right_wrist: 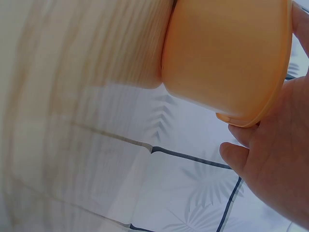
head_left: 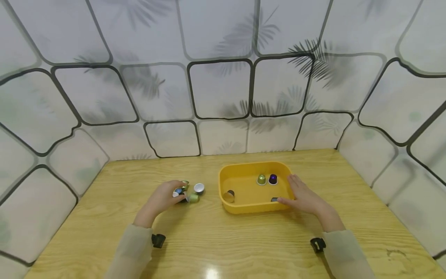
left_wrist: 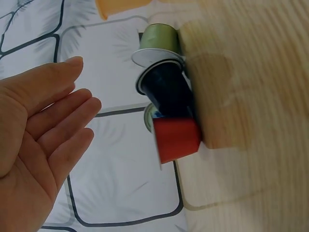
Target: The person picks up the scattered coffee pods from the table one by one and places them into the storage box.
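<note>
My left hand (head_left: 163, 201) reaches over a small cluster of coffee capsules on the table, partly covering them. In the left wrist view its fingers are loosely extended, apart from a green capsule (left_wrist: 160, 38), a dark blue capsule (left_wrist: 169, 89) and a red capsule (left_wrist: 178, 139). Beside the cluster, a capsule (head_left: 199, 188) shows its pale lid. My right hand (head_left: 304, 195) rests on the right rim of a yellow tray (head_left: 240, 209), thumb over the near corner. Inside are a green capsule (head_left: 261, 179), a purple capsule (head_left: 273, 179), a tan capsule (head_left: 229, 196) and a partly hidden dark capsule (head_left: 275, 199).
A light wood table (head_left: 216, 240) bears everything. Patterned fabric walls (head_left: 223, 89) with dark outlines and leaf prints enclose it at the back and sides. The tray stands to the right of the loose capsules, with a strip of wood between.
</note>
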Available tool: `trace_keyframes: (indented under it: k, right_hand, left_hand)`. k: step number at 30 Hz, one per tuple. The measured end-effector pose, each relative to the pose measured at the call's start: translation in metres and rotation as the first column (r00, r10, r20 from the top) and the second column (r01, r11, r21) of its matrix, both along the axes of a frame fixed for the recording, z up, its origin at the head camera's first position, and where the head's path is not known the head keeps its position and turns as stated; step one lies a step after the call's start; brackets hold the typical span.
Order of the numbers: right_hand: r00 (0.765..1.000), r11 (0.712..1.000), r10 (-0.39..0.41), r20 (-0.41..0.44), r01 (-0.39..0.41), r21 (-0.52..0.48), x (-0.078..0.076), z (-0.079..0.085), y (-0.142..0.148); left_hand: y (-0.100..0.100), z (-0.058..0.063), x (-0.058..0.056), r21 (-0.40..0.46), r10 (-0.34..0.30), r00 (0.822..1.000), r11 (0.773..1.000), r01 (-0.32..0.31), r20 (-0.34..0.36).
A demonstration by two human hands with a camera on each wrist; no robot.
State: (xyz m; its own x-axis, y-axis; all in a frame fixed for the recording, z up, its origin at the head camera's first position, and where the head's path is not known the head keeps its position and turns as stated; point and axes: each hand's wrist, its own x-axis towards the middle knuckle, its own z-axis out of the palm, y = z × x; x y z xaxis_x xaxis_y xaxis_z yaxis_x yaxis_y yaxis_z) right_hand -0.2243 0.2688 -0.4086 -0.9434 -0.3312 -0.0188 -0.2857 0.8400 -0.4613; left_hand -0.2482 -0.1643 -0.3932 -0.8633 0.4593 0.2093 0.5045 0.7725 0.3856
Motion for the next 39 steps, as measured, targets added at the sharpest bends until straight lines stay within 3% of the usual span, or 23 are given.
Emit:
trace_keyframes:
  k: [22,39]
  right_hand:
    - [1.000,1.000,-0.006,-0.001,0.006,0.004,-0.001,-0.004,0.002]
    - [1.000,1.000,0.000,-0.011,0.000,0.000,0.001,0.000,0.000]
  left_hand:
    - [0.005,-0.013,-0.008,-0.072,-0.020,0.999,0.997,0.023,0.039]
    - [0.008,-0.022,-0.019,-0.164,0.019,0.998,0.986,-0.008,0.065]
